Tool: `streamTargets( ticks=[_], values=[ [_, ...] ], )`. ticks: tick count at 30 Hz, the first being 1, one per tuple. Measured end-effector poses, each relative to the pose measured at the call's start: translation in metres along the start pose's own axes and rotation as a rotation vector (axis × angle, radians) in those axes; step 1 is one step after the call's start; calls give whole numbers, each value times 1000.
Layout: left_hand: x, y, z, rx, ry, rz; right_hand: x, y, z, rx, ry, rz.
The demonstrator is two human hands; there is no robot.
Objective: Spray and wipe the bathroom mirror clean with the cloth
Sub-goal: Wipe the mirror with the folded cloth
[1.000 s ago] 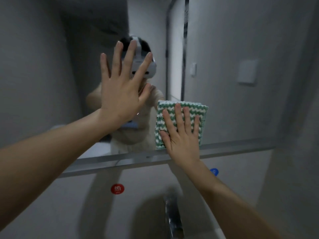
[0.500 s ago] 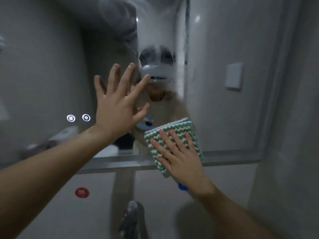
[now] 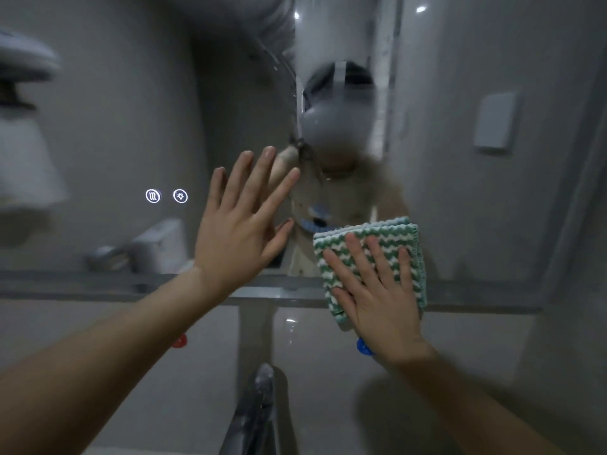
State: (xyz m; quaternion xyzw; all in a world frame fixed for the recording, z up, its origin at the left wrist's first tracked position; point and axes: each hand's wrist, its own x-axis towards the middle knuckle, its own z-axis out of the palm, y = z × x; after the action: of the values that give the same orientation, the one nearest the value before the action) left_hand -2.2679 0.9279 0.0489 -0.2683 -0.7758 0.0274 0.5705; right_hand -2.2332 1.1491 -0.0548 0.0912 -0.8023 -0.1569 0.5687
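Both hands have slid down and to the right across the mirror (image 3: 460,192) since a moment ago, and the folded cloth (image 3: 371,257) now hangs over the bottom edge of the glass where before it sat wholly on it. Far left, two small lit touch icons (image 3: 167,196) glow in the mirror, with a toilet (image 3: 157,244) reflected below them. Next comes the left hand (image 3: 243,224), flat against the glass with fingers straight and spread, its grip wide and holding nothing; it looks to be bracing the person. Below centre, the tap (image 3: 256,408) rises from the bottom of the view, with a red dot (image 3: 179,340) on the wall to its left. Then the right hand (image 3: 377,300), fingers laid straight over the green-and-white cloth, presses it to the lower rim of the mirror rather than clutching it, a blue dot (image 3: 364,347) just under the wrist. The glass above is fogged and streaked around the reflected headset, so I'd judge the wipe has reached the bottom of this strip, with the upper haze left to clear
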Motion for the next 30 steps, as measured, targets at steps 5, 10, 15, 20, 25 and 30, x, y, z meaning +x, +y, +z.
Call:
streamTargets(
  ticks=[5, 10, 15, 20, 25, 30],
  values=[
    [17, -12, -4, 15, 26, 10, 54, -1, -10, 1, 39, 87],
    [69, -46, -18, -13, 97, -99, 152, 5, -34, 14, 77, 132],
    [117, -87, -41, -51, 121, -234, 236, 9, -53, -9, 104, 85],
    [155, -126, -66, -68, 68, -307, 323, 2, -83, -33, 25, 76],
    [208, -165, -91, -114, 79, -313, 409, 10, -105, -31, 56, 95],
    [249, -186, -100, -55, 133, -317, 481, 28, -129, 15, 67, 152]
  ],
)
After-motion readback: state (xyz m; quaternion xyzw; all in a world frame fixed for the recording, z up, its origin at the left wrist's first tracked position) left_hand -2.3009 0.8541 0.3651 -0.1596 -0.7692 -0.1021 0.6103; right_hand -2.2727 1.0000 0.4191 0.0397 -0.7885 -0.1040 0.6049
